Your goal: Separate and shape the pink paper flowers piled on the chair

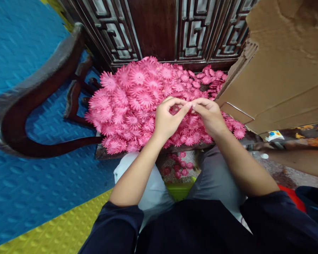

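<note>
My left hand (169, 115) and my right hand (210, 116) meet above a heap of pink artificial flowers (137, 95). On each hand the thumb and fingers are pinched, with the tips touching those of the other hand. Whatever lies between the fingertips is too small or hidden to make out. The many-petalled flowers cover a dark wooden bench seat (102, 152), piled highest to the left of my hands. Flatter, smaller pink flower pieces (217, 84) lie in overlapping rows at the back right.
A carved wooden bench back (152, 30) rises behind the heap, with a curved armrest (13, 141) at left. A cardboard box (288, 70) stands at right. Loose pink flowers (178, 165) lie on the floor between my knees. Another person's limb (299, 160) shows at far right.
</note>
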Available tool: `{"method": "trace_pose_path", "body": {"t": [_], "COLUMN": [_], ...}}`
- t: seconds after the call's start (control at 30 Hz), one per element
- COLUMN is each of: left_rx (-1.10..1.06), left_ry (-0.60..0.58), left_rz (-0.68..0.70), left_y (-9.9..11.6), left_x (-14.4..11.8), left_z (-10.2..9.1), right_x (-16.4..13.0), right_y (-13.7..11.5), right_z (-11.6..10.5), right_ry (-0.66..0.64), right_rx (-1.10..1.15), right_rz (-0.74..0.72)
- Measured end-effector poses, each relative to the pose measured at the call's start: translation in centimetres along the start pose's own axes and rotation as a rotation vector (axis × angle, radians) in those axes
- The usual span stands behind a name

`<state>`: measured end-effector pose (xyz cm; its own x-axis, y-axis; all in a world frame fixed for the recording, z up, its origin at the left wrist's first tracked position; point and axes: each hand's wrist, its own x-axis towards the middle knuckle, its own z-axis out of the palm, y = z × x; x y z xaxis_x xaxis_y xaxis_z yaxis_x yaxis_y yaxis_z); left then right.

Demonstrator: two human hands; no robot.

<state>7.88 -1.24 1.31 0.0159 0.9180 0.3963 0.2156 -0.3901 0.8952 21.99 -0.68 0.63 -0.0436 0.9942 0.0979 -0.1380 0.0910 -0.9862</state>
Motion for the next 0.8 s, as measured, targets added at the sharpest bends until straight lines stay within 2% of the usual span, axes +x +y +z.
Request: {"method": "trace_pose_path", "body": {"t": [0.17, 0.27, 0.4, 0.6, 0.8], "left_rx": [-0.111, -0.113, -0.076, 0.021, 0.125], "left_ry": [-0.064, -0.062, 0.002, 0.119, 0.259], "left_rz": [-0.142, -0.166, -0.123, 0.009, 0.121], "left_y": [-0.4, -0.5, -0.2, 0.2, 0.1], "left_x": [0.3, 0.4, 0.4, 0.2, -0.6], "left_z": [-0.3, -0.4, -0.4, -0.2, 0.9], "right_x": [-0.1, -0.1, -0.1, 0.1, -0.5], "right_y": [0.0, 0.0, 0.1, 0.3, 0.2], "right_z": [0.0, 0.0, 0.0, -0.1, 1.3], "right_ry": [-0.005, -0.005, 0.005, 0.116, 0.191], "right_rx": [-0.014, -0.047, -0.018, -0.075, -0.031], "right_rz": [-0.013, -0.011, -0.012, -0.051, -0.078]}}
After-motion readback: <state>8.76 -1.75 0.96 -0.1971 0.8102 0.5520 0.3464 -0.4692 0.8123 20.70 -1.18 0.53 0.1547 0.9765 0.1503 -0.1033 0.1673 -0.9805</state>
